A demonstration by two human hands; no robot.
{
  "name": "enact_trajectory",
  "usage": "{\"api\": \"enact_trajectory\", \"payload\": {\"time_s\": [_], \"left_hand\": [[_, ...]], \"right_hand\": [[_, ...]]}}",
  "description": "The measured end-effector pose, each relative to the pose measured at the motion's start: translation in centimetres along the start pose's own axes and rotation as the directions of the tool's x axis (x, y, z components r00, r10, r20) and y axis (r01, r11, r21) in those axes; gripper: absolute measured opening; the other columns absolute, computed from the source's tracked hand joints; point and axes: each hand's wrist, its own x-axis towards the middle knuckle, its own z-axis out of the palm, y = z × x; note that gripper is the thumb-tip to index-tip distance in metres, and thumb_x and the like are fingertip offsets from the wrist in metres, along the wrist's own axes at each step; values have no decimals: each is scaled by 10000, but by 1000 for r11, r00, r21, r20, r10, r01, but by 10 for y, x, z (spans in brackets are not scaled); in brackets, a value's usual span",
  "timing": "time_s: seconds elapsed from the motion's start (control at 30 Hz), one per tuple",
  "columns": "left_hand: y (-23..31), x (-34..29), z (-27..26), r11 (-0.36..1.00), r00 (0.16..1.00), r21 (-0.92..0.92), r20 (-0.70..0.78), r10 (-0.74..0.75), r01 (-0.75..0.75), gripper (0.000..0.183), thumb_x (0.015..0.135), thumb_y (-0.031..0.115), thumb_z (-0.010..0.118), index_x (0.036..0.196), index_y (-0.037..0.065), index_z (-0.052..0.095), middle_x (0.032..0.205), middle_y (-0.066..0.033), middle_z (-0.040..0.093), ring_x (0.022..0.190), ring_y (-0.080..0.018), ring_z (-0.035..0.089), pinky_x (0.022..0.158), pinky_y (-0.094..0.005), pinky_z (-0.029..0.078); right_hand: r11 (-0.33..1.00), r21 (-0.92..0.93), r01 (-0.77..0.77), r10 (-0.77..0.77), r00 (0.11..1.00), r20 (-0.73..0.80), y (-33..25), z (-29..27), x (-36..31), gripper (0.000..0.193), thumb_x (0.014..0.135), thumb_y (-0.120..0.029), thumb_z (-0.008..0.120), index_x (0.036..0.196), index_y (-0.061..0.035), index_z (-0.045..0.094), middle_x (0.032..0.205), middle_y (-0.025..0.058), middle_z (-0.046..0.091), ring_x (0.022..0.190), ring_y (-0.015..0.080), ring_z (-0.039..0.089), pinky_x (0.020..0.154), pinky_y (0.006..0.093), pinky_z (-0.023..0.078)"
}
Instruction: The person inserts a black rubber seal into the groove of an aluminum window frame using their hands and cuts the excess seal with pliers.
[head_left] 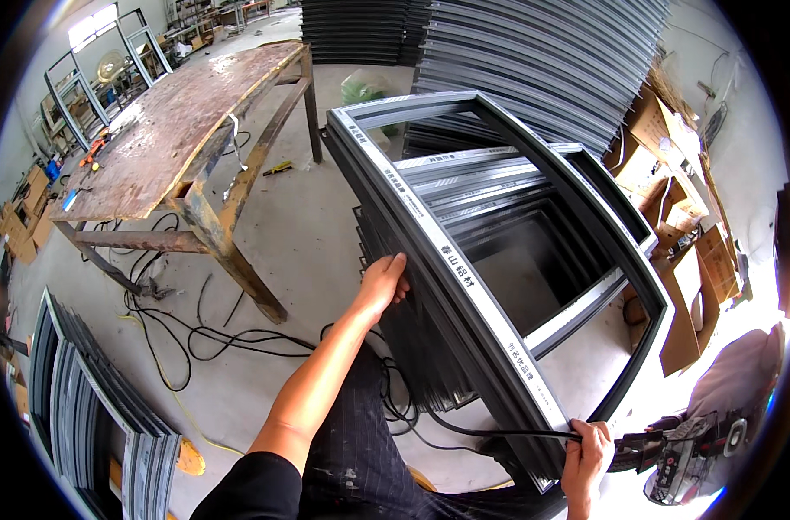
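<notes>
In front of me stands a tall stack of grey and black metal window frames [441, 256], their faces marked with printed film. My left hand [383, 282] is closed against the stack's left side, fingers curled at the edge of the upper frames. At the near right corner, my right hand [587, 455] is closed on a thin black flexible strip [490, 432] beside the top frame. The strip runs left from that corner and droops toward the floor. My right fingertips are partly hidden, so whether they also grip the frame is unclear.
A worn wooden table [187, 117] with rusty metal legs stands at left. More frames [100, 407] lean at lower left. Black cables [213, 338] loop across the floor. Long dark profiles [534, 69] are piled behind the stack, with cardboard boxes [663, 139] at right.
</notes>
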Motion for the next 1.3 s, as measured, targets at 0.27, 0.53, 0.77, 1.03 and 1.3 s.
{"api": "enact_trajectory", "payload": {"time_s": [0.27, 0.53, 0.77, 1.03, 1.3], "left_hand": [[1, 19, 8, 993, 989, -64, -121, 89, -97, 320, 951, 356, 577, 842, 57, 551, 679, -24, 557, 618, -120, 572, 532, -265, 449], [-1, 43, -2, 985, 986, -170, -165, -13, -16, 317, 927, 310, 596, 828, 8, 587, 650, -88, 604, 532, -158, 587, 476, -284, 463], [-1, 25, 3, 978, 991, -192, -86, -104, 86, 411, 923, 432, 609, 903, 21, 600, 647, -83, 604, 537, -155, 607, 456, -266, 484], [-9, -6, 12, 989, 995, -113, 50, -88, 93, 358, 942, 399, 601, 906, 44, 589, 727, -71, 645, 616, -157, 645, 529, -260, 516], [-9, -34, 19, 980, 955, -83, 251, -157, 182, 473, 913, 504, 604, 961, 34, 593, 743, -89, 661, 652, -183, 664, 620, -294, 569]], "right_hand": [[992, 112, -52, 80, 963, -258, -3, -4, -34, 311, 660, 91, 564, 957, 31, 637, 868, 138, 597, 777, 246, 572, 707, 319, 467], [854, 336, -396, 464, 873, -149, 35, -45, -130, 264, 831, 5, 704, 1086, -2, 641, 983, 75, 640, 846, 117, 577, 652, 223, 465], [911, 345, -227, 244, 970, -5, 31, -51, -140, 211, 819, 47, 667, 1022, -8, 680, 989, 68, 614, 754, 109, 534, 562, 228, 403], [878, 450, -164, 141, 986, 85, 37, -48, -133, 126, 851, -54, 668, 969, -10, 679, 840, 71, 636, 725, 162, 563, 596, 284, 427], [813, 542, -212, 219, 974, 52, 45, -35, -130, 86, 881, -44, 647, 956, -12, 672, 773, 26, 574, 624, 86, 495, 520, 222, 369]]}}
